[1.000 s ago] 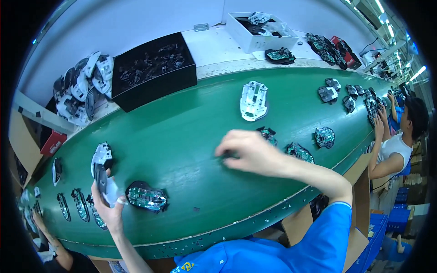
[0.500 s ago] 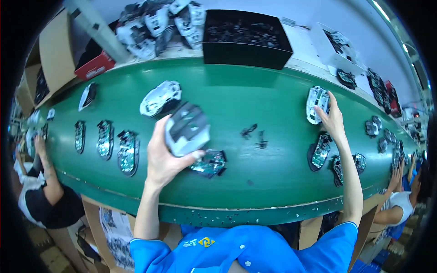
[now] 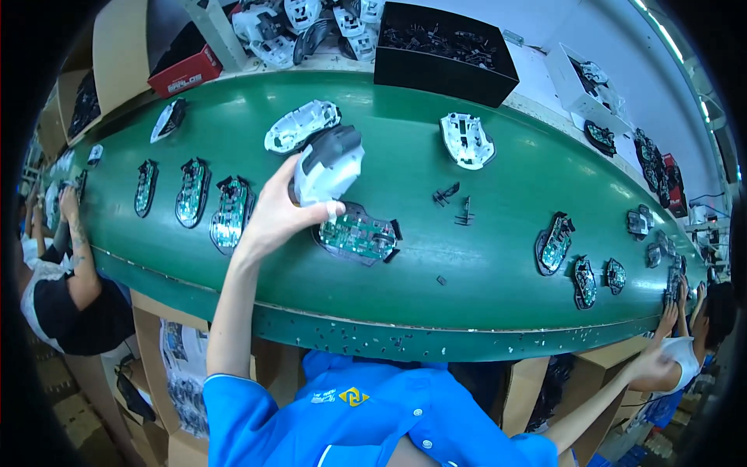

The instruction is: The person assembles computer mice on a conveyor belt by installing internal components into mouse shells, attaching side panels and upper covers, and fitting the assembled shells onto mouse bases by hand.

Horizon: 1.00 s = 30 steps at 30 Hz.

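Holding grey-white mouse top shell (image 3: 328, 165) in my left hand (image 3: 274, 218), fingers clamped round it, above circuit-board base (image 3: 358, 233) near surface's front edge. Right hand (image 3: 650, 362) below that edge, fingers unclear. Next, likely: seating shell squarely on base.

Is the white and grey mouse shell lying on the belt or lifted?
Lifted. The left hand holds the mouse shell above the green belt, over a circuit-board base.

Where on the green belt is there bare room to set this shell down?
Bare belt lies between the open mouse base under your left hand and the boards at right. The left end, with its row of boards, is crowded.
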Available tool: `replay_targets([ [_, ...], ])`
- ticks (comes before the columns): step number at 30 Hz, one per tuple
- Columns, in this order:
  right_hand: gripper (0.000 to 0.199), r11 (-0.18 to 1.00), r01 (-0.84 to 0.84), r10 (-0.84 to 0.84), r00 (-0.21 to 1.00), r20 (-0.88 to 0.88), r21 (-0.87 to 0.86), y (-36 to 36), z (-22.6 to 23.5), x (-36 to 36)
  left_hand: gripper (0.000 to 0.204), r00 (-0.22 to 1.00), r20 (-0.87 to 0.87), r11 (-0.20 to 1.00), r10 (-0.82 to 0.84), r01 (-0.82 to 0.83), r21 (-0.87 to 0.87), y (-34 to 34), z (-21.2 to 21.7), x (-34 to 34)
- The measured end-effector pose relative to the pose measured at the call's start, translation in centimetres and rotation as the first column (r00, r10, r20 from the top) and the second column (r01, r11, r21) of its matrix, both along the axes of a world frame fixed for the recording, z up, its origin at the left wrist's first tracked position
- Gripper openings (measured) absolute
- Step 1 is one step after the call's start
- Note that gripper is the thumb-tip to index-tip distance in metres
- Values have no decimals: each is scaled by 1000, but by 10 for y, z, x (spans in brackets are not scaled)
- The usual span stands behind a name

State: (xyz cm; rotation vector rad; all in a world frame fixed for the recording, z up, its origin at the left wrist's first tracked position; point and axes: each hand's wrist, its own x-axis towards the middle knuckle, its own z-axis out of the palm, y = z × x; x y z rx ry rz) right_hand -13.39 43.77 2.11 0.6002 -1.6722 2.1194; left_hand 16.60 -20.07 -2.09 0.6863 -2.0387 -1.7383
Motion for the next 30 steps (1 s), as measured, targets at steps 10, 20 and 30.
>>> replay_targets([
  [10,23,117,210,-376,914,-152,971,150,-313,84,77,976,213,978,-48,89,-189,20,29,1],
  [20,22,428,-73,-411,872,266,901,132,-324,50,79,987,162,994,24,-7,-106,30,27,12],
  [30,21,700,-197,-441,637,632,687,124,-314,97,85,970,244,997,-19,35,-61,31,27,13],
])
